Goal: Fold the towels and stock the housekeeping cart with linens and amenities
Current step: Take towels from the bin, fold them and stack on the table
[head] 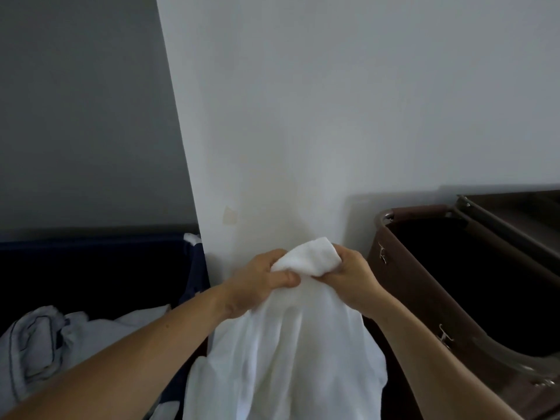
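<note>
— While it's held up, where's the towel [288, 344]?
— Hanging before the wall [303, 116], its top bunched between left hand [260, 283] and right hand [351, 274], fingers [285, 278] curled tight on it. Folding looks barely begun; next, slide the hands apart to find corners.

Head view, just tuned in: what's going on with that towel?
A person holds a white cloth towel up before a pale wall, left hand and right hand gripping its bunched top edge close together; the rest hangs unfolded. A dark blue bin with crumpled pale linens sits left, a brown fabric hamper on a metal frame right.
</note>
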